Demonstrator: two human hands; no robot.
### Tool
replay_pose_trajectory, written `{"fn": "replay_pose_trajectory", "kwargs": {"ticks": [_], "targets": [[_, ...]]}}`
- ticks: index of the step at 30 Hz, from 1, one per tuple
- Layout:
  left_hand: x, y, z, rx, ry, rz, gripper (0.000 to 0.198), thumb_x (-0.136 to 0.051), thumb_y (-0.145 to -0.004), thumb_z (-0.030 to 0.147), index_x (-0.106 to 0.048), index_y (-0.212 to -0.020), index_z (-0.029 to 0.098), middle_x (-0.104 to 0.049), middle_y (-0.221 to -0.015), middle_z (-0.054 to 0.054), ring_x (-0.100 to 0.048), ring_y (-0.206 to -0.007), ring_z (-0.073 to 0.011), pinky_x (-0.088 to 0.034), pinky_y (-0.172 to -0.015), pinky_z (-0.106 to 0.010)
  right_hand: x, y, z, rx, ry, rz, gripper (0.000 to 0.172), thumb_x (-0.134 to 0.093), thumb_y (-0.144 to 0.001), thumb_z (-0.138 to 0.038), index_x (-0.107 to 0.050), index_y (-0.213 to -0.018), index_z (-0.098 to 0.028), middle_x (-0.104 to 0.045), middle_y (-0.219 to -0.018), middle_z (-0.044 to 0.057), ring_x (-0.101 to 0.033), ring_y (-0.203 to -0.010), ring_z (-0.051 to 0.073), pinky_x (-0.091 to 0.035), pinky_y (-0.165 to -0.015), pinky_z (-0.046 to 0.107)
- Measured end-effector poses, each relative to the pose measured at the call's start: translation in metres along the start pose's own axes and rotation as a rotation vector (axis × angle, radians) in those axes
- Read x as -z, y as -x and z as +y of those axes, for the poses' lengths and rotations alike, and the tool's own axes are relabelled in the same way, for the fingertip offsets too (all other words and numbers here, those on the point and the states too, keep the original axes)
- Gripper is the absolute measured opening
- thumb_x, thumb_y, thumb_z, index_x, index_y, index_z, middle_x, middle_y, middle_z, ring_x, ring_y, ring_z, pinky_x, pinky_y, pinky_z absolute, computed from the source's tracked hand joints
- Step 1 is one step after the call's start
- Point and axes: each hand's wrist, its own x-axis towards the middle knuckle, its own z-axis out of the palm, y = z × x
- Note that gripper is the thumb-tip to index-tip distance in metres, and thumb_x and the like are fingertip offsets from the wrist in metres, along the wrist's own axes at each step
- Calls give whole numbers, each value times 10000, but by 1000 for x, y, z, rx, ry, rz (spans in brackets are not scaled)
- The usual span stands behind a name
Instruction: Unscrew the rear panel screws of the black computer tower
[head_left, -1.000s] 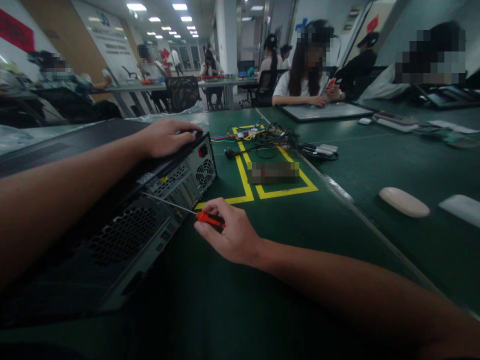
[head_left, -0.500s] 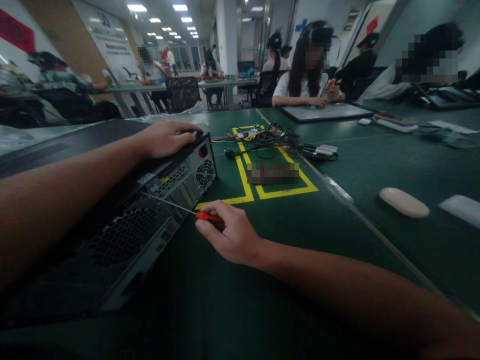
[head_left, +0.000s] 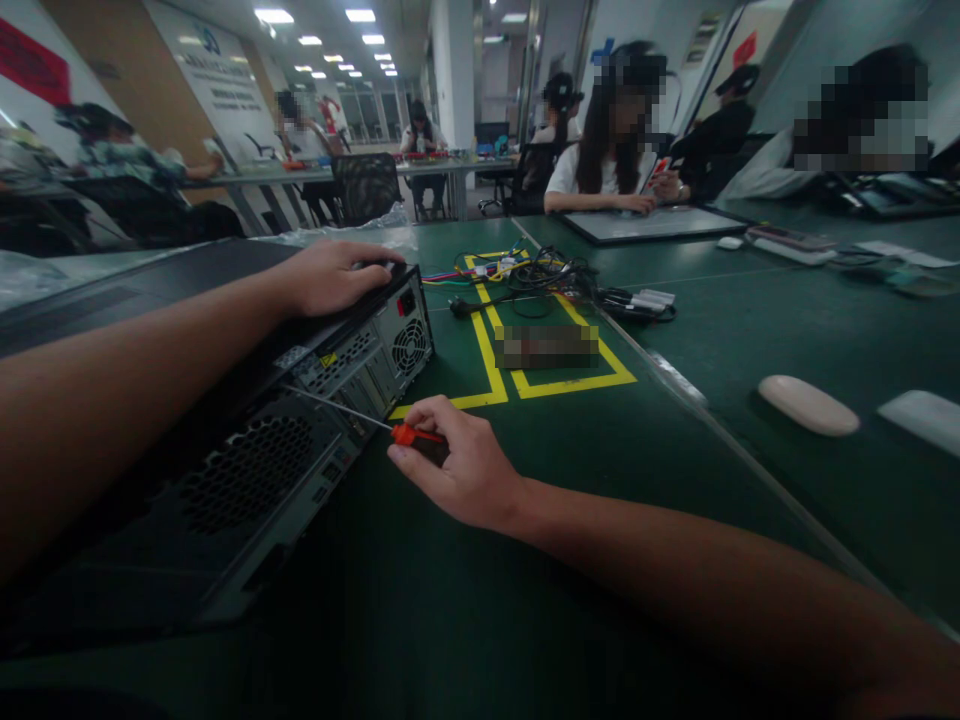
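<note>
A black desktop computer case [head_left: 150,290] lies on its side on the green table, its grey back panel turned toward my right hand. My left hand [head_left: 341,277] rests on the top of the case near the far edge, fingers stretched out. In my right hand [head_left: 465,465], closed round its handle, is a screwdriver [head_left: 411,435] with an orange and black grip. Its thin shaft reaches left to the upper edge of the back panel, by the honeycomb vent [head_left: 251,470]. The screw under the tip is too small to make out.
Beyond the case lies a tangle of cables [head_left: 551,272] on yellow tape [head_left: 495,375]. A blurred-out object [head_left: 547,347] sits inside the tape. To the right are a pale oval case [head_left: 808,405] and a white object [head_left: 922,420]. A co-worker [head_left: 619,150] sits across the table.
My right fingers and thumb have shifted slightly around the screwdriver handle. The screwdriver's tip stays at the panel edge, and my left hand and the case have not moved.
</note>
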Motion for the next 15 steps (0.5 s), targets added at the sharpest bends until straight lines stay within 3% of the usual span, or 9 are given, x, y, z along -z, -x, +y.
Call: {"fn": "replay_pose_trajectory", "kwargs": {"ticks": [8, 15], "targets": [[-5, -4, -8, -17, 3, 42, 798, -425, -1088, 574, -790, -1681, 183, -792, -1673, -169, -748, -1464, -447, -525, -1317, -577, 2, -1, -4, -25, -9, -19, 229, -803, -1086, -420, -673, -1190, -264, -848, -1137, 54, -826, -1013, 240, -652, -931, 393], [1, -1, -1, -10, 18, -25, 843, -402, -1085, 554, -736, -1727, 122, -742, -1729, -201, -703, -1549, -438, -487, -1359, -562, -1, 0, 1, -13, -2, -6, 230, -802, -1091, -411, -694, -1222, -256, -848, -1138, 55, -830, -1010, 243, -653, -923, 389]]}}
